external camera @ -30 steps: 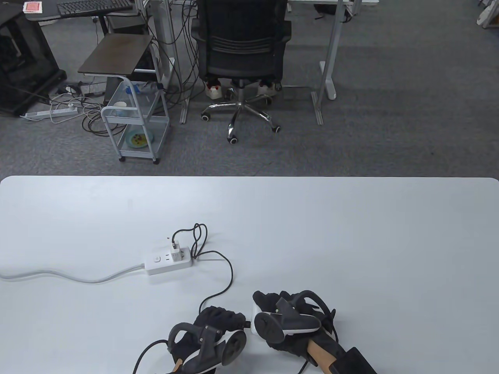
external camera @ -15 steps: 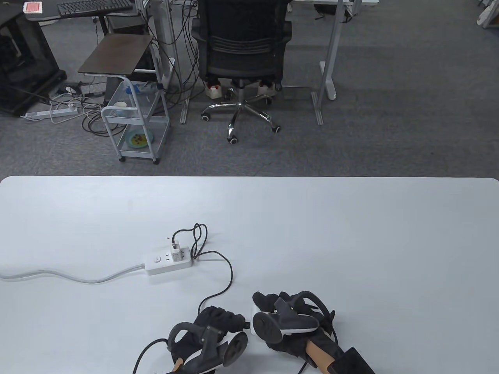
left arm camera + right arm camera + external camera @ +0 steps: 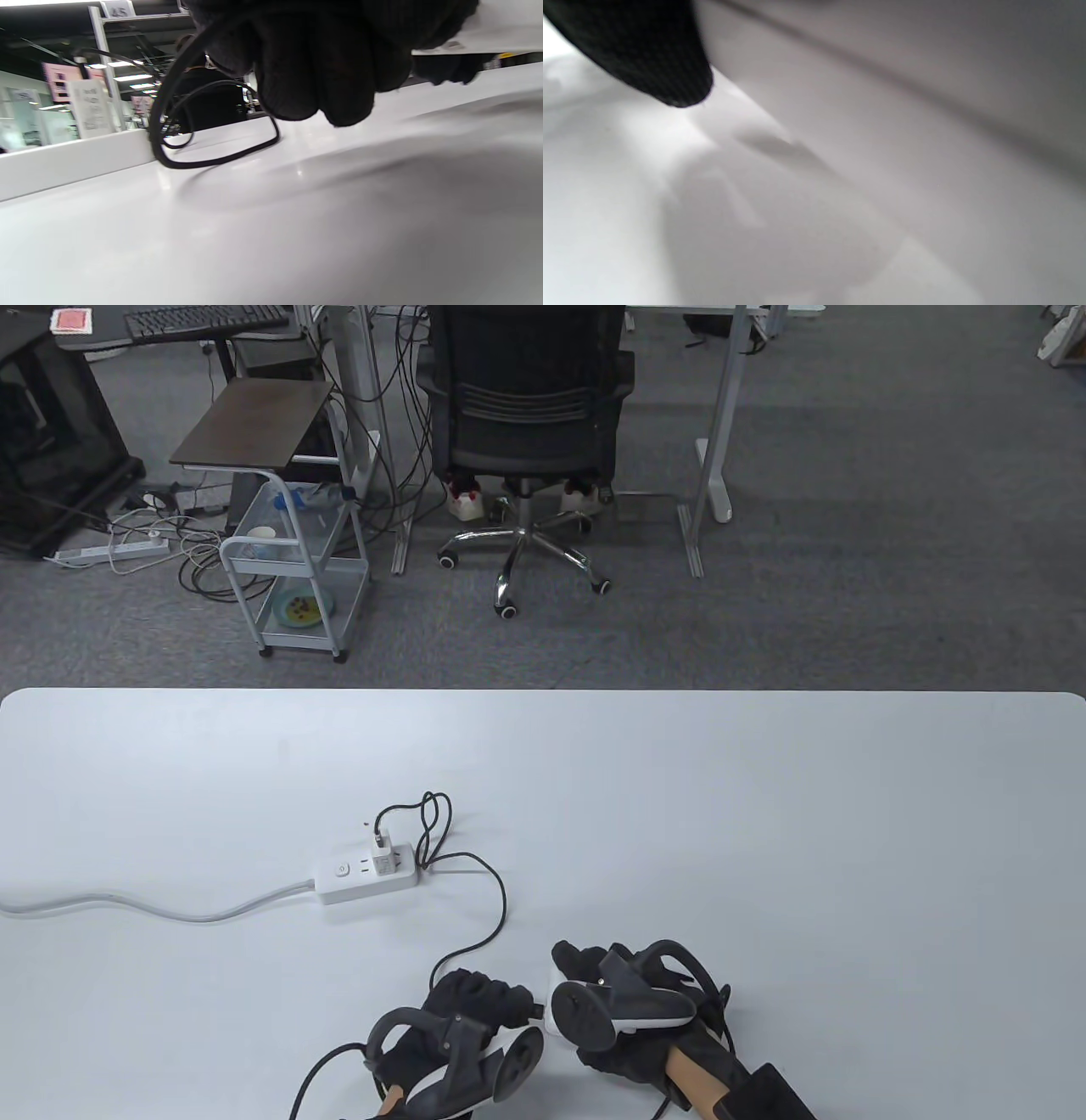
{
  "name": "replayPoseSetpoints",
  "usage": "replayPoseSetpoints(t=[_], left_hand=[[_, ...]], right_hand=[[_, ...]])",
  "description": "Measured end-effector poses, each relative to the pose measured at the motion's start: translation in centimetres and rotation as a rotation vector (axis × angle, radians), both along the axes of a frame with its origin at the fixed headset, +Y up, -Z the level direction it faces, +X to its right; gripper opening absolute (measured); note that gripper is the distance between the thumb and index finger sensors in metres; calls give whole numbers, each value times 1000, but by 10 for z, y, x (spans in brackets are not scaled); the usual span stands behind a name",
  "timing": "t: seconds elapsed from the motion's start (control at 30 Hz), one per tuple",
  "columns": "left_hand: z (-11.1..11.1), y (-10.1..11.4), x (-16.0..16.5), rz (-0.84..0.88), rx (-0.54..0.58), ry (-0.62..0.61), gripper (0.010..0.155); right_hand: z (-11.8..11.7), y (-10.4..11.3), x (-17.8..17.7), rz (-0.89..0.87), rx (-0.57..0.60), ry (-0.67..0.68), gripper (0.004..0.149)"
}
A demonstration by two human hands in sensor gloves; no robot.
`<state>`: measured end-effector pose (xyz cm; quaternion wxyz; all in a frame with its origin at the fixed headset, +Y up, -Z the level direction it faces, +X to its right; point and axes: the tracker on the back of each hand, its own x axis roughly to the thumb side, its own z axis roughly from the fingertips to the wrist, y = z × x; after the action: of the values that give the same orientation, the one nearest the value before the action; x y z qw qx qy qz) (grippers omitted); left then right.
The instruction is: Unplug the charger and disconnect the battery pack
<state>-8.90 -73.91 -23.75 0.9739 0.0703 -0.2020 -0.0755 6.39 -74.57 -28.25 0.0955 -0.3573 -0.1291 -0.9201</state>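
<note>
A white power strip lies on the table with a small white charger plugged into it. A black cable runs from the charger in loops to my left hand. In the left wrist view the curled fingers grip the cable's end. My right hand holds a white battery pack; only the pack's left end shows beside the left hand. The pack also shows in the left wrist view. The joint between plug and pack is hidden.
The strip's grey cord runs off the table's left edge. An office chair, a rolling cart and desks stand on the floor beyond the table's far edge.
Both hands have stayed in place near the front edge. The left hand's tracker has shifted slightly right and down. The cable and the strip have not moved.
</note>
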Motion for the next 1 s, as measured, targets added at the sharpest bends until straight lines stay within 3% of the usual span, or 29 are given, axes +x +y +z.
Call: replayPoseSetpoints(t=[0.27, 0.47, 0.57, 0.67, 0.93, 0.97, 1.0], left_hand=[[-6, -3, 0, -7, 7, 108, 41], [5, 5, 3, 19, 3, 44, 41], [-4, 3, -3, 43, -29, 98, 41], [-7, 3, -4, 29, -2, 124, 41], [-2, 13, -9, 40, -10, 86, 41], [2, 17, -11, 63, 34, 66, 40], [5, 20, -20, -13, 156, 74, 40]], right_hand=[[-1, 3, -4, 3, -25, -26, 109], [-1, 3, 1, -12, -50, -26, 109], [0, 5, 1, -45, -75, -29, 110], [-2, 9, -4, -9, -20, -27, 110], [1, 18, -2, -44, -41, -34, 110], [1, 19, 1, -61, -46, -31, 110], [1, 20, 6, -42, -31, -64, 110]])
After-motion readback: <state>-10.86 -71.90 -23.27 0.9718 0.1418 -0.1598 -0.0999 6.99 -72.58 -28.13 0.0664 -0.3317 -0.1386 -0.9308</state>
